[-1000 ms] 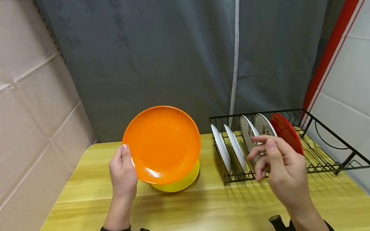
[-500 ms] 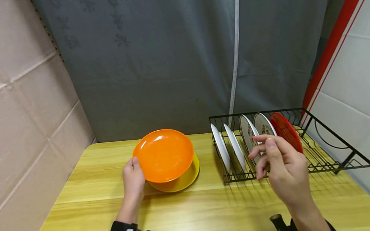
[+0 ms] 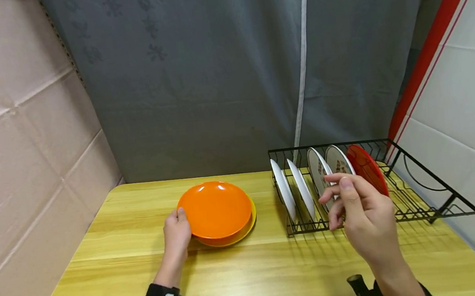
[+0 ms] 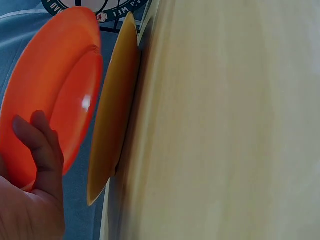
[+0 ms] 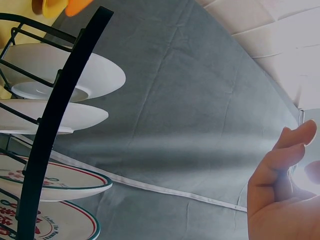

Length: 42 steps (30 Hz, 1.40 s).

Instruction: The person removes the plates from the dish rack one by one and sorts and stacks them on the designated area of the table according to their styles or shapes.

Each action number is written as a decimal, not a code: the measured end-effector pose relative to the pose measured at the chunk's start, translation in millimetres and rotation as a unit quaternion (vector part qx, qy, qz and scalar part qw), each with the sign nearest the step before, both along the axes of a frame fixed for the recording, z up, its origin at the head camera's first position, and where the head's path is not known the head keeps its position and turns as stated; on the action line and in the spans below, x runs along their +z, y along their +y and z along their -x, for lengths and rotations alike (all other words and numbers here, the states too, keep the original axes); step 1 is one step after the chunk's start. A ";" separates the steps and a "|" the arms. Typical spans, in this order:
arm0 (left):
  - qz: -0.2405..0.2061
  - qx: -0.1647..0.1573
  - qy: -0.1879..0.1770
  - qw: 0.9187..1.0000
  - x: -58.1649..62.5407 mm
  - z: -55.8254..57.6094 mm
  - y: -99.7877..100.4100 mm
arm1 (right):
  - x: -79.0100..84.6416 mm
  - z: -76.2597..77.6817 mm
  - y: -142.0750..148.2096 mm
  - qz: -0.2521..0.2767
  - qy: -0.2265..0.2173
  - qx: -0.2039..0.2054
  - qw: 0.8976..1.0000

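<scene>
My left hand point(image 3: 177, 233) grips the left rim of an orange plate point(image 3: 213, 209), thumb on top and fingers underneath. Below it on the wooden table lies a yellow plate point(image 3: 252, 220), mostly covered in the head view. From the left wrist, a gap shows between the orange plate point(image 4: 75, 75) and the yellow plate point(image 4: 117, 105). My right hand point(image 3: 370, 216) hovers in front of the black wire dish rack point(image 3: 408, 219), fingers loosely curled around nothing. In the rack stand two white plates point(image 3: 284, 189), two patterned plates point(image 3: 339, 161) and a red plate point(image 3: 367, 167).
The wooden table point(image 3: 235, 285) is bounded by a grey curtain point(image 3: 195, 84) at the back, a pale cloth wall point(image 3: 27, 191) on the left and a white panel point(image 3: 470, 107) on the right. The rack's right end extends close to that panel.
My left hand has lowered the orange plate and shifted it slightly right, tilting it flatter over the yellow plate. The right hand stays almost still.
</scene>
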<state>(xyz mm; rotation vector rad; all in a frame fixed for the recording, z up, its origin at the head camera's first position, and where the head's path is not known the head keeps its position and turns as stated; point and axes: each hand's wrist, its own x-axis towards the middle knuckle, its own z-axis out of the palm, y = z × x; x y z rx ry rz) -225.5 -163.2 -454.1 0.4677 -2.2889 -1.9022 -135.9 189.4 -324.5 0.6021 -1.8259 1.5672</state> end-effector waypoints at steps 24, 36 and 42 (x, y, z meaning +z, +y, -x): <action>-0.029 -0.094 -0.080 0.992 7.3 -5.8 4.9 | 4.9 -3.9 1.1 -0.050 -0.028 -0.051 0.997; 0.108 -0.101 -0.098 0.984 5.7 -5.2 -0.9 | 8.2 -7.2 1.7 -0.068 -0.059 -0.072 0.993; 0.139 -0.108 -0.093 0.980 6.6 -2.9 -1.7 | 10.8 -7.9 3.9 -0.071 -0.067 -0.077 0.992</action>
